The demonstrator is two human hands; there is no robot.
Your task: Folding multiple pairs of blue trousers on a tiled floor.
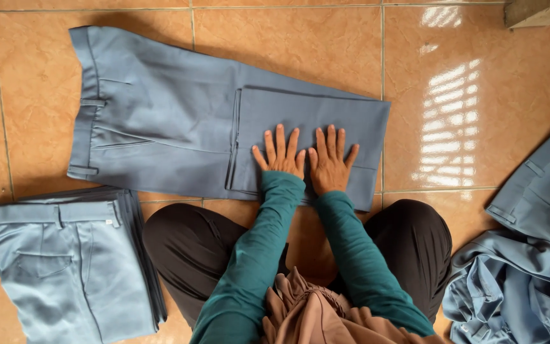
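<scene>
From the head camera, a pair of blue-grey trousers (179,121) lies flat on the tiled floor (479,76). The legs are already folded back once, so the trousers are about half as long as they could be. More folding looks left, because they are still much wider than the folded stack (71,267) at the lower left.

The left hand (279,153) and the right hand (331,156) lie side by side on the folded part. Both are flat with the fingers spread. They press down and grip nothing.

A messy pile of blue clothes (517,280) waits at the lower right, so I think many pieces are not done yet.

The person sits on the floor with knees close to the near edge of the trousers. There is bare floor above and to the right of the trousers. On the left, the stack sits near the waistband. A wooden thing (536,11) shows in the top right corner, well apart.
</scene>
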